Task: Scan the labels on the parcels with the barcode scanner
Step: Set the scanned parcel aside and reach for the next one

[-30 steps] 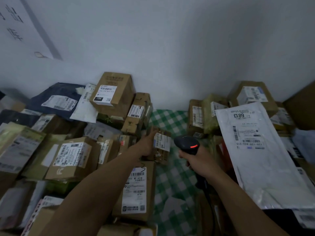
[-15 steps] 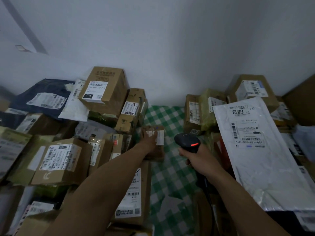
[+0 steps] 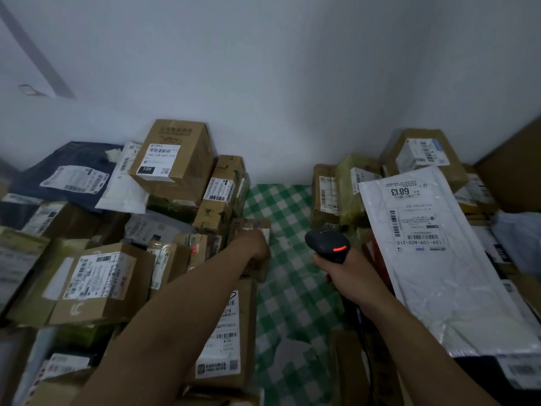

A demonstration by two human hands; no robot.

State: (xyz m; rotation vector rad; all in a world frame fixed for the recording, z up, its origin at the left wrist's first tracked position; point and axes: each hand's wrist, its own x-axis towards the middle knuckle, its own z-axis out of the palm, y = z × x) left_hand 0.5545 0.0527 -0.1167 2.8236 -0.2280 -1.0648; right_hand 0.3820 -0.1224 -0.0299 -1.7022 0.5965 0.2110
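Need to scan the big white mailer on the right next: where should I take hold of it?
Pinch the white mailer by its left long edge, below the label, coming from the checked cloth side. It lies label-up on a slant; that edge looks free, and the label stays uncovered.

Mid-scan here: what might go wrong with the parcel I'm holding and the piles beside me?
1. The left hand grips the small parcel over much of its label, so the scanner may miss it or read a neighbouring label.
2. The big white mailer lies sloped on other parcels, close to the right hand; a nudge might slide it down.
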